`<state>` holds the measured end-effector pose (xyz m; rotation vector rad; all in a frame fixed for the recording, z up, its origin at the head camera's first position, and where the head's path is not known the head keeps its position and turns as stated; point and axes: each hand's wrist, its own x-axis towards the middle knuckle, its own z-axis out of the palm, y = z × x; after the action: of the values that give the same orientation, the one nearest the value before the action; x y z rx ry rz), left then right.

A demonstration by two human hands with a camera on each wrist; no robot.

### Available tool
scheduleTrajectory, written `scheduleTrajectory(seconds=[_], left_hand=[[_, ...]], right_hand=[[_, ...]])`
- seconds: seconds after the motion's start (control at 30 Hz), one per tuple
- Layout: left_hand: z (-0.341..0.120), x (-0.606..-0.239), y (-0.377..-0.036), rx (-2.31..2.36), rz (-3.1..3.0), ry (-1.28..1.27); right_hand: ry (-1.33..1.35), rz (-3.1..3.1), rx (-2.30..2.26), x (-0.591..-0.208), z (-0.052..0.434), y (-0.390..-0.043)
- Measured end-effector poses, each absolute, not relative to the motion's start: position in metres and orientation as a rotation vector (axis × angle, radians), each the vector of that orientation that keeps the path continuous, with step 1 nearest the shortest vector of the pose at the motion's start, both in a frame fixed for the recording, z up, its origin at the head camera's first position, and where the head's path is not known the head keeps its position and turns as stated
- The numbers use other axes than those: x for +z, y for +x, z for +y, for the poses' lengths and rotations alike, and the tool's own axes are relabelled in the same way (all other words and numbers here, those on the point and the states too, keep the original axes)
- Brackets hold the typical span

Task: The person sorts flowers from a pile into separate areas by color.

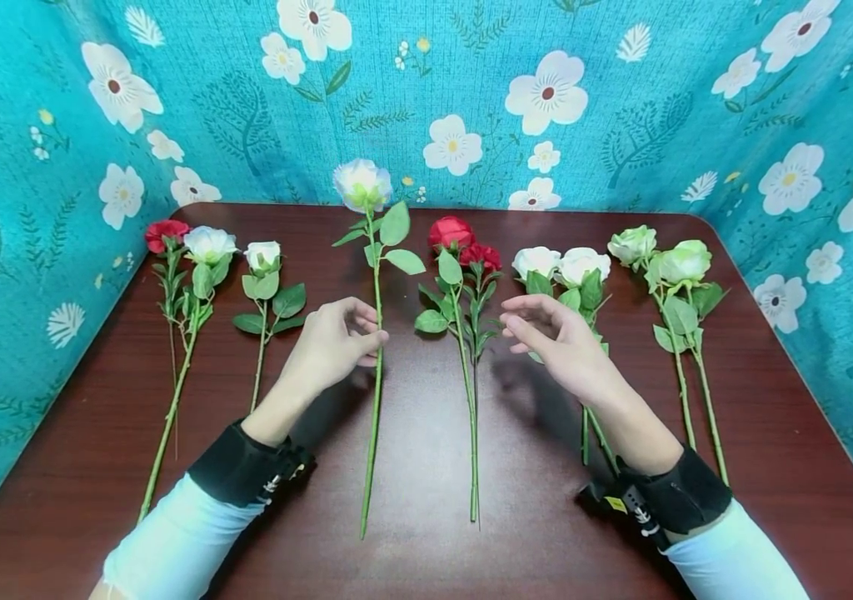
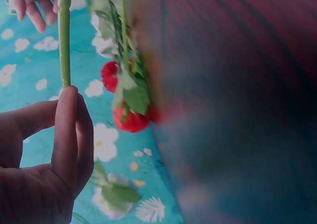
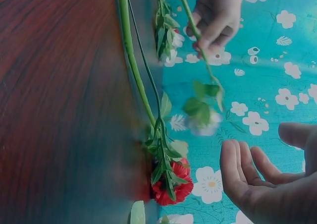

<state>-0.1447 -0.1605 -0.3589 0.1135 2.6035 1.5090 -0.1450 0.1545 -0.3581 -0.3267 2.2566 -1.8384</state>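
My left hand (image 1: 332, 342) pinches the green stem of a bluish-white rose (image 1: 362, 185) between thumb and fingers, about midway along. The rose stands nearly upright in the head view, its bloom overlapping the curtain. In the left wrist view the stem (image 2: 64, 40) rises from the fingertips. My right hand (image 1: 561, 337) hovers over the table with nothing in it, fingers loosely bent and thumb apart. It lies between a red rose (image 1: 451, 233) with a red carnation (image 1: 481, 256) on its left and two white roses (image 1: 582, 265) partly hidden behind it.
On the left of the dark wooden table (image 1: 426, 567) lie a red flower (image 1: 167, 233), a pale blue-white rose (image 1: 209, 243) and a white rose (image 1: 262, 255). Two pale green roses (image 1: 685, 262) lie at the right. A blue flowered curtain (image 1: 396, 92) borders the table's far edge.
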Motion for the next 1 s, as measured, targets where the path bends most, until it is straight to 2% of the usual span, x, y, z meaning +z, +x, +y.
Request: scheduleTrajectory(seconds=[0.43, 1.0], left_hand=[[-0.183, -0.376, -0.165, 1.198, 2.632, 0.017], [-0.18, -0.379, -0.172, 0.842, 2.663, 0.046]], right_hand=[[-0.371, 2.283, -1.785, -0.356, 0.158, -0.145], [-0.396, 2.245, -1.8, -0.358, 0.158, -0.145]])
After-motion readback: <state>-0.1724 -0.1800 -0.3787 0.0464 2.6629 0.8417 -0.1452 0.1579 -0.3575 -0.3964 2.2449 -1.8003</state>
